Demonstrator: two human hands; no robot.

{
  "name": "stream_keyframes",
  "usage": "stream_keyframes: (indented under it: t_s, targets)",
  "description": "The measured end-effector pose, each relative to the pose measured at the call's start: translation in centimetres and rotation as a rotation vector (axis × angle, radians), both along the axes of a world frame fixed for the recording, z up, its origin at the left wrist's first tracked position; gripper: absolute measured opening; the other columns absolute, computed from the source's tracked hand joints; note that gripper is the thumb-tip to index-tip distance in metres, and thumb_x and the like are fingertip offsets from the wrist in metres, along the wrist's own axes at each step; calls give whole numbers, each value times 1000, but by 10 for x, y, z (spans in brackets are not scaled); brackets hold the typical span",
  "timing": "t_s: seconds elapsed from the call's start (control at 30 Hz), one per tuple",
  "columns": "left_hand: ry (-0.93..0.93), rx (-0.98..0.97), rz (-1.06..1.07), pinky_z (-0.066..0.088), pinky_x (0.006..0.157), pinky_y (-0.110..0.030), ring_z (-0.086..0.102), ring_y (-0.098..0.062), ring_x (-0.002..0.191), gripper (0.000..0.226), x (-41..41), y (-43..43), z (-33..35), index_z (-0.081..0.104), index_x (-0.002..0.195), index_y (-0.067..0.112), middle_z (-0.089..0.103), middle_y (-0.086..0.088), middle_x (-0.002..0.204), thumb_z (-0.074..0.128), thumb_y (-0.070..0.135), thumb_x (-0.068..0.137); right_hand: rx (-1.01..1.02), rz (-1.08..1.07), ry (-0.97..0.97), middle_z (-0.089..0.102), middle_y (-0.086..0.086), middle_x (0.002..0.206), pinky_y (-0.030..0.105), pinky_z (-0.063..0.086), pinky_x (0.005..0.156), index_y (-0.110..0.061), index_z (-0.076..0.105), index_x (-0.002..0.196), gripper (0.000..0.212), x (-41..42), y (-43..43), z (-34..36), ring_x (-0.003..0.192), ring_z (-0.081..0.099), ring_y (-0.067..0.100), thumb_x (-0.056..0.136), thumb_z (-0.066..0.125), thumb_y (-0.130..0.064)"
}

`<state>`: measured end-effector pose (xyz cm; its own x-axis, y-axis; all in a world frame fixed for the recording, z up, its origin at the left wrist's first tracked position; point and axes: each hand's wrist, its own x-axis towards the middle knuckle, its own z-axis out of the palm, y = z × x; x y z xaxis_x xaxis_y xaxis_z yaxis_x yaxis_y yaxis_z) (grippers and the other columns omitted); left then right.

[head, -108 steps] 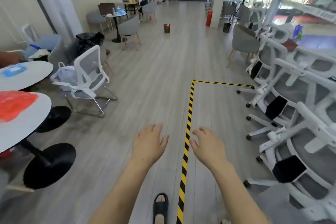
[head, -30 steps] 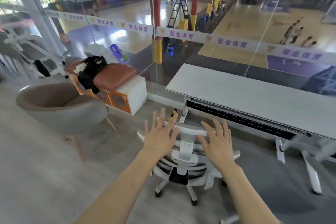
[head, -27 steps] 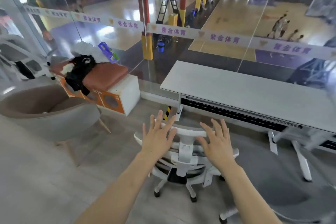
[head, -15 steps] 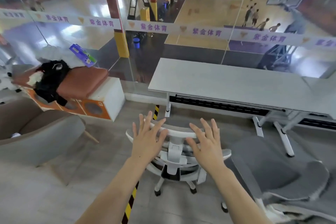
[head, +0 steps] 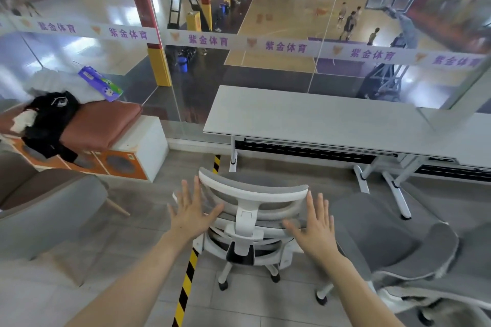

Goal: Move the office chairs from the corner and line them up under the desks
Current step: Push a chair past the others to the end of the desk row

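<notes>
2 spread hands at a chair back.
The left hand (head: 192,214) and right hand (head: 317,231), fingers wide and straight, gripping nothing, flank the white backrest of the chair (head: 249,223), which stands on the floor just short of the desk's (head: 318,119) left end, beside striped tape (head: 187,281).

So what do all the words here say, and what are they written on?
"紫金体育": purple letters, repeated along the white strip that runs across the glass wall.
Purple packet leaning by the glass: it has print on it, too blurred to read.
Black garment: it has a small white mark, too small to read.
No other text can be read.
</notes>
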<state>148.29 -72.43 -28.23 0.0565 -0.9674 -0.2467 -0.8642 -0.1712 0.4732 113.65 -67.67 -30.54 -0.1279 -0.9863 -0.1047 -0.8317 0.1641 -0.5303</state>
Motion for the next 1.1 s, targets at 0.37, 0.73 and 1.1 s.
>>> stream_keyframes:
  t_s: [0.37,0.73,1.1]
  targets:
    - [11,255,10,3,117,-76,-39,-33,149,138,12,-14,-6,-49,138,50,-50,-1,158,40,109,51,122,-7,21,-23,0,170,56,-11,124,-48,-37,146,110,6,-7,-27,156,-22,22,75,30,-99]
    - [22,278,-45,7,118,-75,-45,-26,146,131,29,-2,-6,-46,141,51,-51,1,157,47,102,65,86,-36,-2,-21,-4,171,57,-13,124,-44,-25,157,119,23,11,-33,156,-22,21,68,26,-104]
    - [10,286,-40,9,118,-76,-43,-26,148,128,46,-14,-3,-45,142,51,-48,1,159,47,100,69,98,-15,-2,-22,-6,170,56,-16,123,-49,-30,148,111,41,-6,-29,156,-21,20,68,23,-104]
